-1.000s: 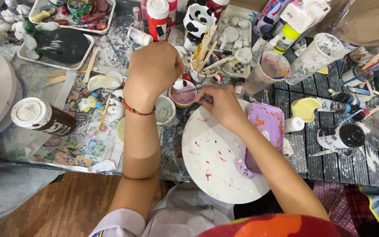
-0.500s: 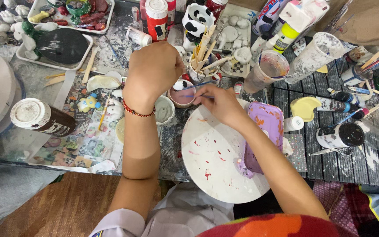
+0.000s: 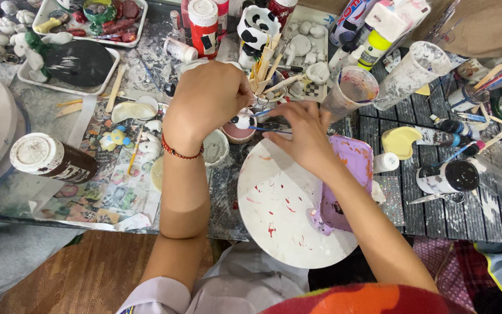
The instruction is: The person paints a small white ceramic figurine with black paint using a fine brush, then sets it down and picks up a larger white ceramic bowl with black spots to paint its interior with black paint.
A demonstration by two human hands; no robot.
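Painting a small figure over a crowded surface

The left hand (image 3: 210,99) pinches a small white figure (image 3: 242,121) above the pink cup (image 3: 239,135); the right hand (image 3: 300,136) pinches a thin brush (image 3: 265,129) with its tip at the figure. I judge a slip could drop the figure into the cup, or the right elbow could push the purple tray (image 3: 344,186) off the white plate (image 3: 289,203). Bottles stand close behind; free room is only toward the near edge
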